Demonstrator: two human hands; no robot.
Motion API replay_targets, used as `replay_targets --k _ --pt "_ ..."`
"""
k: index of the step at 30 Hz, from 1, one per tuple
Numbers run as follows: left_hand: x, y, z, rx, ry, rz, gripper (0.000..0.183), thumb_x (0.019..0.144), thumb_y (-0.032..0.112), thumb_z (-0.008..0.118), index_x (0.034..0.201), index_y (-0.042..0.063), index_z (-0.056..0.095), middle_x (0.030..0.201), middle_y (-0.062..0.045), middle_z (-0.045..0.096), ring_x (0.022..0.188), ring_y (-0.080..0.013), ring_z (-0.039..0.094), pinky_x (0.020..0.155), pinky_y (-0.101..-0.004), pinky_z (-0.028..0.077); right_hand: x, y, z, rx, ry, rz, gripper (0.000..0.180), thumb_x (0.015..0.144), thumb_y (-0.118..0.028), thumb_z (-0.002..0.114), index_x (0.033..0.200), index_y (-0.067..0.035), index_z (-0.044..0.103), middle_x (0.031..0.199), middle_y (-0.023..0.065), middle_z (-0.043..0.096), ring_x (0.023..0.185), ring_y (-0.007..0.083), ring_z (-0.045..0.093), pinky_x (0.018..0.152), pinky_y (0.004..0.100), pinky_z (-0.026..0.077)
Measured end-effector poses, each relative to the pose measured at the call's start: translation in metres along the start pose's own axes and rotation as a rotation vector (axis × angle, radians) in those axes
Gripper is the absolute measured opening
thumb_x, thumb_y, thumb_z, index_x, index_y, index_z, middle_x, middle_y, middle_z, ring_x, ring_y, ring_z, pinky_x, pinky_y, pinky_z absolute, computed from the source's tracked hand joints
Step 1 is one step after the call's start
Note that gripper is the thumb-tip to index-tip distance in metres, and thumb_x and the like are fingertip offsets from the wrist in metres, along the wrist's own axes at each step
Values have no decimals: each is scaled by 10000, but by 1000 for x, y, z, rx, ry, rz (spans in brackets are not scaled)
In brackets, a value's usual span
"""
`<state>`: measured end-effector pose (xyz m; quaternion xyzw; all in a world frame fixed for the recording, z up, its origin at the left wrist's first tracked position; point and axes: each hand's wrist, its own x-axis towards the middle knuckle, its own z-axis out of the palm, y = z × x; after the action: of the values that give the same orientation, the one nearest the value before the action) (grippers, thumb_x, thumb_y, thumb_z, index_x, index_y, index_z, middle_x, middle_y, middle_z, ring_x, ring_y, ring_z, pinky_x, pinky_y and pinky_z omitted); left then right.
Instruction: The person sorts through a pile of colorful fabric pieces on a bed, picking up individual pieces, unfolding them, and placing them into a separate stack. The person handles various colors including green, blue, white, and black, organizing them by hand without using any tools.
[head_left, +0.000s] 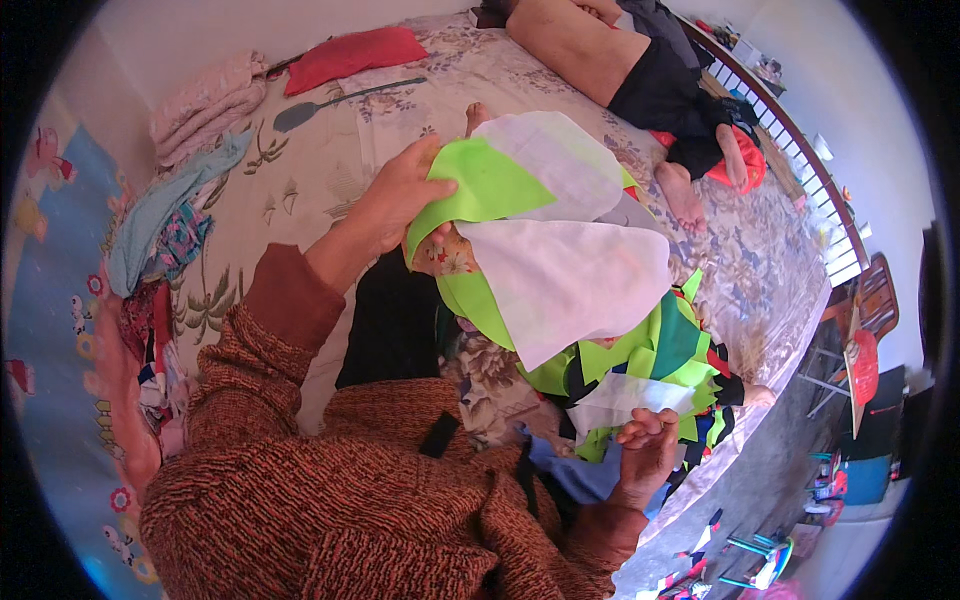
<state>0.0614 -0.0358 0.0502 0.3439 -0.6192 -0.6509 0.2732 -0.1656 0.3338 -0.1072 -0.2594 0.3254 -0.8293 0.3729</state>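
My left hand (401, 195) grips a bunch of fabric pieces at its left edge, with the thumb on top of a lime-green piece (484, 176). White cloth pieces (574, 277) fan out to the right from that hand, and a floral orange piece (442, 259) shows under them. At the lower right, my right hand (649, 446) is raised with its fingers curled; whether it holds anything is unclear. It is beside a white scrap (626, 401) on a heap of lime, dark green, black and red cloth scraps (679, 341). A blue cloth (574, 469) lies left of that hand.
A person (581, 52) lies on the bed at the upper right. A red pillow (356, 58), a grey fly swatter (296, 115) and a folded pink blanket (210, 105) lie at the far side. Clothes (180, 202) line the left edge. A railing (799, 150) runs along the right.
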Motion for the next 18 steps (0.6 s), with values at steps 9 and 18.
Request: replay_targets --k 9,18 --pt "-11 -19 -9 167 -85 217 648 878 93 601 1417 57 242 918 -117 645 569 -126 588 463 -236 491 -8 -13 -19 -79 318 34 271 938 -300 553 1058 -64 499 1020 195 655 756 208 620 705 339 495" --pt "-13 1 -10 1333 236 613 454 893 226 604 1306 58 515 1286 -170 530 1168 -245 512 961 -374 417 -10 -59 -59 -555 697 -89 156 957 -189 542 1005 -46 581 915 118 684 730 139 626 673 253 492"
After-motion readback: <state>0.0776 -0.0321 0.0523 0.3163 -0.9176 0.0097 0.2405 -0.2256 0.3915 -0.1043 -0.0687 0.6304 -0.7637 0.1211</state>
